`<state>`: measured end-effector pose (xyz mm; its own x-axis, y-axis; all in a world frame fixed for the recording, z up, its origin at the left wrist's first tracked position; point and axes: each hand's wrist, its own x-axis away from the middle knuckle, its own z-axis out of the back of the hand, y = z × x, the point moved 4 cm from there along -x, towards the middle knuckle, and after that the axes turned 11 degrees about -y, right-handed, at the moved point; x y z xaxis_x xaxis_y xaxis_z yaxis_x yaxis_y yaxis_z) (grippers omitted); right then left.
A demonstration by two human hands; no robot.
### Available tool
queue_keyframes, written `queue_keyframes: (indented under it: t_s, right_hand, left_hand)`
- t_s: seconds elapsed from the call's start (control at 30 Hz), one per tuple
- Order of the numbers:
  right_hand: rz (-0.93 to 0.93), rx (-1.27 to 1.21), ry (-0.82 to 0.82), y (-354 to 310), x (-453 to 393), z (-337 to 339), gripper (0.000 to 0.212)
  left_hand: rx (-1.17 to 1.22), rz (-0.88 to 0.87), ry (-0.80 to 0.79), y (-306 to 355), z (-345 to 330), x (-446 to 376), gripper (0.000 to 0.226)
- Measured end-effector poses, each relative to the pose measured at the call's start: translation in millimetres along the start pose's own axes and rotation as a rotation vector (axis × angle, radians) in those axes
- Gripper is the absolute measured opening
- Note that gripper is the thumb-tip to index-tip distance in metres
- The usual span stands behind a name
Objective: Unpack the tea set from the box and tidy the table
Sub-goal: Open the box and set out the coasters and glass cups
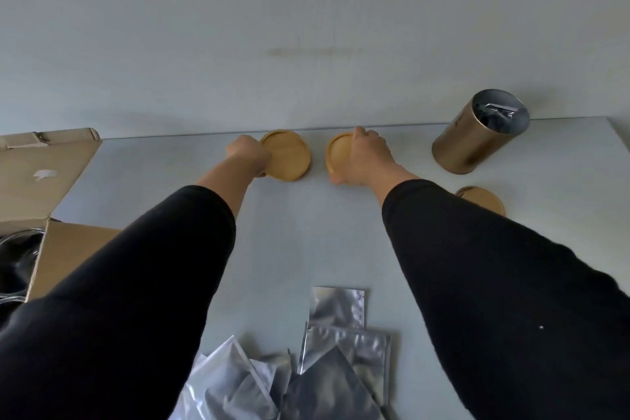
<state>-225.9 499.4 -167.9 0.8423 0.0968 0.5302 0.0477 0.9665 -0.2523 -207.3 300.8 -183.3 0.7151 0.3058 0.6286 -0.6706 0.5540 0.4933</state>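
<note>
Two round wooden coasters lie side by side near the table's far edge. My left hand (247, 155) grips the left coaster (289, 155) at its left rim, fingers curled round it. My right hand (368, 157) lies over the right coaster (335, 153), fingers curled on its far rim and thumb at its near edge. The open cardboard box (44, 174) stands at the left, with dark glassware (17, 259) showing inside.
A gold tin (477, 133) stands open at the back right with a foil bag inside; its round lid (482, 199) lies in front, partly behind my right sleeve. Several silver foil pouches (337, 344) are heaped at the near edge. The wall rises just behind the table (300, 235).
</note>
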Motion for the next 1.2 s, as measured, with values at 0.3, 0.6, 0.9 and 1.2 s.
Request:
queue_keyframes:
  t_s: [0.3,0.6,0.9,1.2]
  right_hand:
    - [0.049,0.003,-0.014,5.7,-20.1,-5.4,0.101]
    - [0.080,0.009,-0.008,7.1,-23.6,-7.2,0.109]
    - [0.084,0.001,-0.009,6.9,-23.9,-11.4,0.111]
    - [0.085,-0.034,-0.006,8.7,-25.0,-12.5,0.112]
  left_hand:
    - [-0.291,0.019,0.057,12.8,-1.6,-0.6,0.032]
    - [-0.236,-0.016,0.131,16.4,-7.6,0.2,0.033]
    - [-0.400,-0.021,0.087,25.8,-22.3,13.5,0.022]
    - [-0.374,-0.115,-0.012,25.7,-37.8,10.0,0.096]
